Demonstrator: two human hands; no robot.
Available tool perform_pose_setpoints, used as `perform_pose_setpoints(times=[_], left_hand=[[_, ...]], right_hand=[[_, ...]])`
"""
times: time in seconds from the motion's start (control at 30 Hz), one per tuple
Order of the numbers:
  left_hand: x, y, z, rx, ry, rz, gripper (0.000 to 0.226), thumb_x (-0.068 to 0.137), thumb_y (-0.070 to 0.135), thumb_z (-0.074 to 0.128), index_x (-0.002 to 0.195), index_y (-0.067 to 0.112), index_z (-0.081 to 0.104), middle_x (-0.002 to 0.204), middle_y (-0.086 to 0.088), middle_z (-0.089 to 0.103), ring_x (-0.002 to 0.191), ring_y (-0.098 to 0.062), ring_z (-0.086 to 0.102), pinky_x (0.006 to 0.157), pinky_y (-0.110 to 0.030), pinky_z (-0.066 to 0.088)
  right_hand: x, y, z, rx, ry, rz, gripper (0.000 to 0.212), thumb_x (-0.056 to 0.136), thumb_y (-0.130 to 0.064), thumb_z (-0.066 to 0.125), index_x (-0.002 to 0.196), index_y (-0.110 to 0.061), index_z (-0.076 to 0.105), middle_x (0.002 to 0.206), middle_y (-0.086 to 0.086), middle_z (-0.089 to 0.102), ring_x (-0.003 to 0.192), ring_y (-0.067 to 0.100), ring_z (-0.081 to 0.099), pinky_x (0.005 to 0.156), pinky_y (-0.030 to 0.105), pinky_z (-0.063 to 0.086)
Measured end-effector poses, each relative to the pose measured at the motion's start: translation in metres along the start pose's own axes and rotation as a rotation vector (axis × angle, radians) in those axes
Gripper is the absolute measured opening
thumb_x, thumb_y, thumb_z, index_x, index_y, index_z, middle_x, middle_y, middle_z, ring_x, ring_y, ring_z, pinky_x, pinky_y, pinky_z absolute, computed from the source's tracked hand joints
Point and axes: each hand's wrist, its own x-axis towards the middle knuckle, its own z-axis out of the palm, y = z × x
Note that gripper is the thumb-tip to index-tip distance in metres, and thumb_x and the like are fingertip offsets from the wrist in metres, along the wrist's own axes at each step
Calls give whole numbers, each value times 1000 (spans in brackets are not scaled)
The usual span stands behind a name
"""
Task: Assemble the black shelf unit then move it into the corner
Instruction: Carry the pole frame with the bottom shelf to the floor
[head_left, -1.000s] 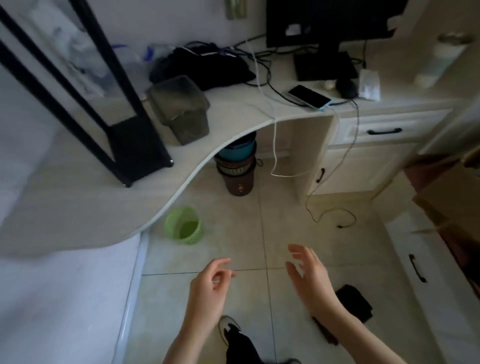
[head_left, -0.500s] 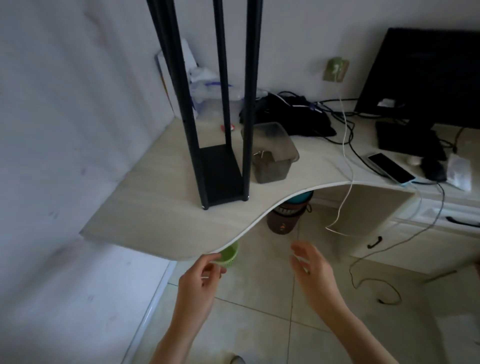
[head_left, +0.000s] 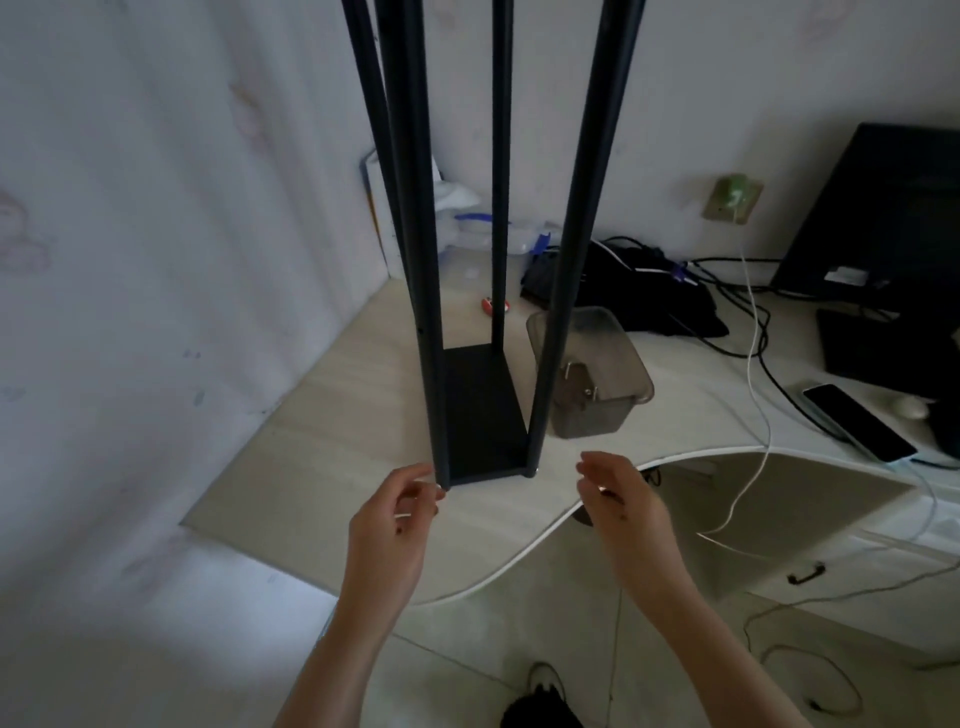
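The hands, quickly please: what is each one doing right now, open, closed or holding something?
Left hand: open, fingers loosely curled, at the shelf unit's front left leg; contact cannot be told.
Right hand: open, holding nothing.

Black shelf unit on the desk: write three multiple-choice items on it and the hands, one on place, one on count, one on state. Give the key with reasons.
1. What stands directly right of the black shelf unit?
A. a clear plastic bin
B. a green basket
C. a kettle

2. How many upright posts rise from the shelf unit's base?
A. two
B. four
C. six

3. What are the hands doing?
A. both grip posts
B. the right hand lifts the phone
C. both are near the base, holding nothing

Key: 1 A, the clear plastic bin sits against the unit's right post on the desk. 2 B, four posts show, one at each corner. 3 C, the left hand and the right hand have loosely curled fingers, and neither closes on anything.
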Motion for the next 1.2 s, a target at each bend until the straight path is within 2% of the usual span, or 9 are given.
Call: perform_pose_setpoints(times=[0.13,0.3,0.43,0.53,0.67,0.73,0.87,0.97,1.2], left_hand=[[37,22,-1,-31,91,39,22,99,15,59,116,27,66,99,9,71,93,-16,69,86,-34,57],[80,60,0,-96,230,110,24,100,20,57,120,33,62,109,20,65,101,-2,64,80,-13,50],[100,80,3,-134,223,155,24,94,27,61,117,34,61,110,22,66,104,4,62,79,-4,46],[111,88,5,-197,169,152,24,90,33,58,113,38,59,109,29,67,104,9,63,79,-3,46],[115,86,12,-267,117,145,32,85,42,52,112,30,62,108,25,71,104,5,66,80,-3,46],[117,82,15,-311,108,130,36,84,42,52,114,25,63,108,18,73,104,0,68,82,-5,48],[120,74,21,-329,111,73,24,90,28,56,112,26,64,103,13,75,102,-4,70,82,-6,49],[120,71,25,-333,152,55,26,96,9,55,112,27,66,100,9,76,98,-6,71,80,-7,49],[121,79,31,-363,228,44,23,97,10,56,109,25,68,95,6,76,92,-11,72,80,-12,53]], right_hand=[[41,-20,-1,-11,-27,-92,26,99,-21,54,122,-34,55,114,-22,60,105,-13,55,79,2,44],[95,-63,-11,69,22,-246,24,100,-21,50,111,-43,54,98,-37,63,96,-19,57,73,-2,41],[118,-89,-11,127,-61,-312,26,91,-47,41,113,-43,53,99,-24,66,94,-7,63,73,4,45],[136,-95,-7,104,-78,-317,28,92,-45,39,113,-35,55,90,-10,65,86,-2,62,68,7,47],[146,-93,-2,143,-217,-284,27,95,-43,35,104,-31,57,91,14,64,86,23,63,75,30,55],[149,-91,-3,200,-275,-269,29,93,-45,36,106,-31,58,96,12,66,92,25,65,87,44,54],[157,-83,-8,272,-387,-243,38,94,-40,38,126,-29,54,107,-1,68,109,14,64,101,40,48],[160,-81,-10,292,-419,-244,37,95,-33,40,128,-24,53,106,2,68,109,17,64,104,46,46],[166,-90,-15,296,-456,-262,35,95,-32,39,124,-17,54,99,1,67,103,17,64,102,48,47]])
